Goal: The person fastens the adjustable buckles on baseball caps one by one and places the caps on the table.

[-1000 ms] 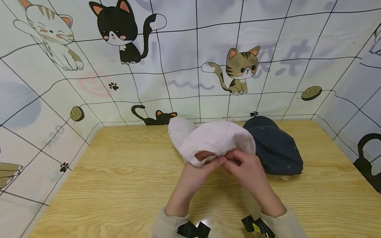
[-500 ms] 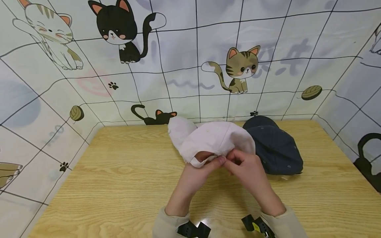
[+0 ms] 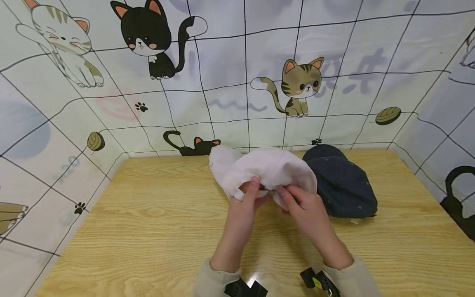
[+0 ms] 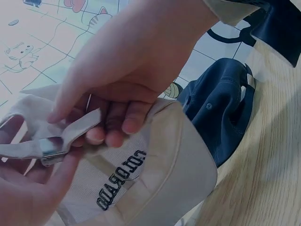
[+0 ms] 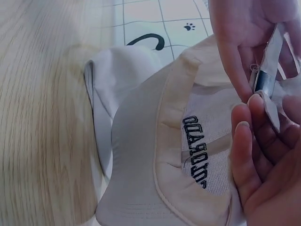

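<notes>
A pale pinkish-white baseball cap [image 3: 267,165] is held up with its back opening towards me. In the left wrist view, its back strap [image 4: 87,125] runs through a metal buckle [image 4: 54,151]. My left hand [image 3: 240,214] grips the strap on the buckle side, its thumb raised across the opening. My right hand [image 3: 306,206] pinches at the strap beside the buckle, thumb and index finger close together. Dark COLORADO lettering [image 5: 195,153] shows on the mesh inside the cap. In the head view the fingers partly hide the buckle.
Behind the held cap, to the left, lies another white cap-like piece [image 3: 222,161]. A navy cap [image 3: 341,185] rests close on the right. The wooden table [image 3: 159,231] meets a cat-print backdrop [image 3: 230,82] at the back and sides.
My left thumb has come off the strap beside the right thumb and moved up across the cap's opening. The cap's crown has shifted slightly and creased; the navy cap has stayed put.
</notes>
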### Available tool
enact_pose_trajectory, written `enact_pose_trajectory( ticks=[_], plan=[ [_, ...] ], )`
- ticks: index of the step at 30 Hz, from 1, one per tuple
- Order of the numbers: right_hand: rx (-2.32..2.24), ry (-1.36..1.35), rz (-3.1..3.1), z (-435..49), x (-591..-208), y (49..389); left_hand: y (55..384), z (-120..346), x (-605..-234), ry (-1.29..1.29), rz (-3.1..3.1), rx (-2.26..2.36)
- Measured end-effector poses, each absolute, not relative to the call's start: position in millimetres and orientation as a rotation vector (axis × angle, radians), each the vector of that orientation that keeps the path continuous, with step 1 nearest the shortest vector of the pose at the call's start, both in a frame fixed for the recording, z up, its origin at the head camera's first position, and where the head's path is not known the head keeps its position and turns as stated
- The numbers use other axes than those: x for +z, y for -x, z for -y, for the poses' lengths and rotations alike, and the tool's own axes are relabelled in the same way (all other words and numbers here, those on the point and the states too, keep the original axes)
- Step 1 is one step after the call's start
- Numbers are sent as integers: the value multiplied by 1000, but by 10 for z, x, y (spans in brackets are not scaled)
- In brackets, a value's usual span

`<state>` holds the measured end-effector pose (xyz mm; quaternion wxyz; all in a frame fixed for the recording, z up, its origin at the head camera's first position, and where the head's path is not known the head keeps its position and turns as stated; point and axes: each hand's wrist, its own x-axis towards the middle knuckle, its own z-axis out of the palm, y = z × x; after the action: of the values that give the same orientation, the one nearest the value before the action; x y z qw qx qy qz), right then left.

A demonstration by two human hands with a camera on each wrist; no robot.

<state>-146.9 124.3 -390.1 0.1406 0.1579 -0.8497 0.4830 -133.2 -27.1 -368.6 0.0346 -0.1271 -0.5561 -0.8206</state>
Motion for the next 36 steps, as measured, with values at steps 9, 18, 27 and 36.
enact_pose_trajectory(
  ticks=[9, 18, 27, 36],
  plan=[
    [1595, -459, 2457, -1282, -3813, 1435, 1392, 291, -3704, 427, 1387, -2550],
    [1983, -395, 2528, -1393, -3821, 1516, 1427, 385, -3698, 406, 1165, -2636],
    [2510, -191, 2255, -1570, -4042, 1694, 1420, 454, -3657, 366, 1061, -2700],
    [3432, -43, 1129, -1588, -4191, 1759, 1406, 430, -3689, 646, 1327, -2749]
  ],
)
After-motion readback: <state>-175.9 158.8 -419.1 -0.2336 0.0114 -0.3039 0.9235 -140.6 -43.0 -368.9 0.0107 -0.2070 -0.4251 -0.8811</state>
